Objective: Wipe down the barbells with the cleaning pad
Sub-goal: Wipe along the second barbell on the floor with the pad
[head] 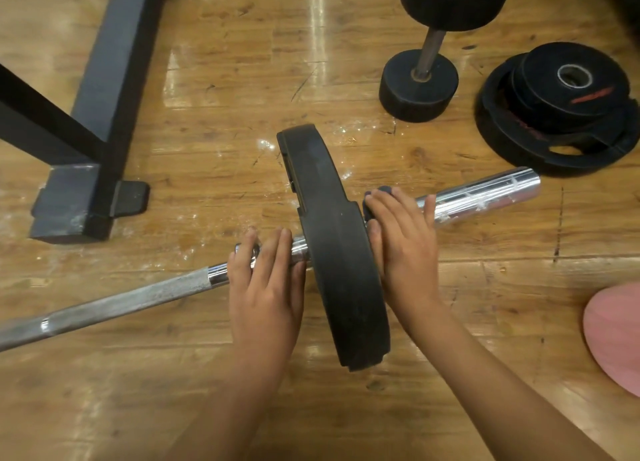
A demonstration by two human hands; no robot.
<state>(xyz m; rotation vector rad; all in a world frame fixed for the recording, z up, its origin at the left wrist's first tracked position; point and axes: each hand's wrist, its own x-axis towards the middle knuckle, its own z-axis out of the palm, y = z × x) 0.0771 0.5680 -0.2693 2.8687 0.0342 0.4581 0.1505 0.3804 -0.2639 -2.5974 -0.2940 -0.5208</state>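
While the wooden floor [225, 79] is carrying everything, a dark rack frame [114, 65] is standing toward its left edge. Barbell [121, 301]: lying across the floor's middle, running from the left edge up toward the right. Black plate [332, 238]: sitting upright on the barbell. Stacked plates [561, 114] and a dumbbell [419, 82]: resting near the far right corner. Pink round pad [616, 336]: lying at the right edge, apart from both hands. Left hand [266, 287]: lying over the bar just left of the plate, fingers pressed together. Right hand [405, 238]: curling over a small dark piece [382, 191] on the chrome sleeve, just right of the plate.
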